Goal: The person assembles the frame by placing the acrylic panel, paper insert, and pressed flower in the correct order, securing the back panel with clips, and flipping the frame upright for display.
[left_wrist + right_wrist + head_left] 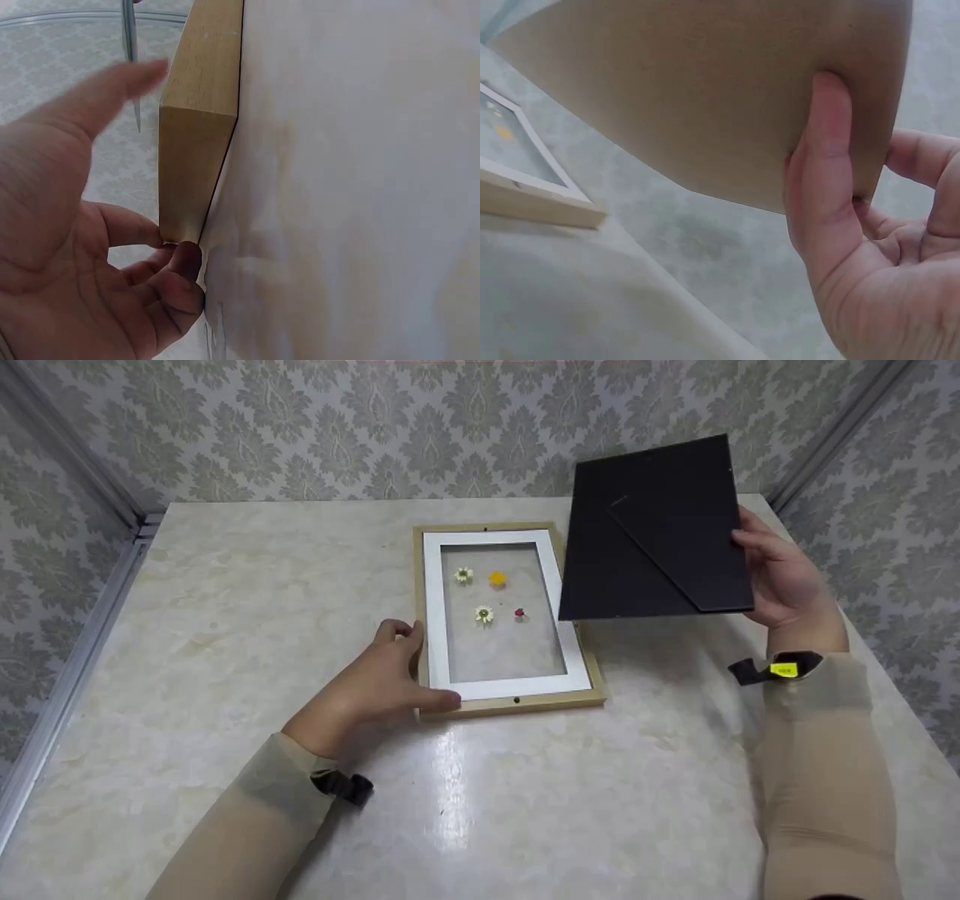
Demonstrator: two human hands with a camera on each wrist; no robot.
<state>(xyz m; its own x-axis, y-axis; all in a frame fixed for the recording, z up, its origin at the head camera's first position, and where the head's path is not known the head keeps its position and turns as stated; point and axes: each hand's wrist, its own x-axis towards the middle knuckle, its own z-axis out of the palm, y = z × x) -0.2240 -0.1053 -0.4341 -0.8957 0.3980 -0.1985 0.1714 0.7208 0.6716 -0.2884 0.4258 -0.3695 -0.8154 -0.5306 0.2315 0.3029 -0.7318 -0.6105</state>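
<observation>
A light wooden picture frame (551, 706) lies on the table, a white mat (510, 688) inside it. Within the mat's opening are two white flowers (484, 616), an orange one (497, 578) and a small red one (519, 613). My left hand (371, 682) grips the frame's near left corner, thumb on the near edge and fingers against the left side (191, 165). Raised to the right, my right hand (784, 574) pinches a black backing board (667, 532) by its right edge. Its brown inner face (682, 97) shows in the right wrist view; the board overlaps the frame's right side in the head view.
The marbled table (225, 607) extends around the frame. Patterned wallpaper (337, 427) rises behind it, with metal rails (82, 675) at the sides. Black straps (345, 786) hang from both wrists.
</observation>
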